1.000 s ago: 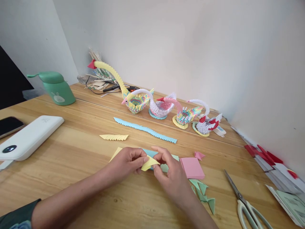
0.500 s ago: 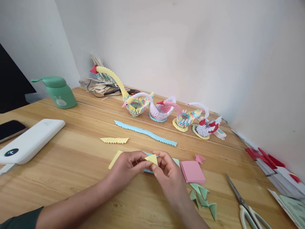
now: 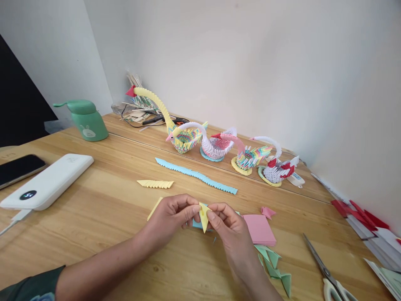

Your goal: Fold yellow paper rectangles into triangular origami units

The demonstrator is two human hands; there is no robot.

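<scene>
A small folded piece of yellow paper [image 3: 204,219] is held up between my two hands, its point turned down. My left hand [image 3: 172,215] pinches its left corner between thumb and fingers. On the other side, my right hand [image 3: 230,228] grips the right edge the same way. Behind the fingers lies blue paper [image 3: 197,224], mostly hidden. Yellow paper [image 3: 154,209] shows beside my left hand. Right of my right hand are a stack of pink paper [image 3: 259,230], a folded pink piece [image 3: 267,212] and several folded green triangles [image 3: 274,267].
A blue pleated paper strip [image 3: 197,174] and a short yellow one [image 3: 156,184] lie beyond my hands. Several paper swans [image 3: 216,146] line the back. Scissors [image 3: 324,269] lie at right; a white power bank [image 3: 48,182], phone [image 3: 20,170] and green bottle [image 3: 87,121] at left.
The yellow paper has turned, so its point now faces down, and my fingers have shifted to its two sides. The whole view has swung slightly left.
</scene>
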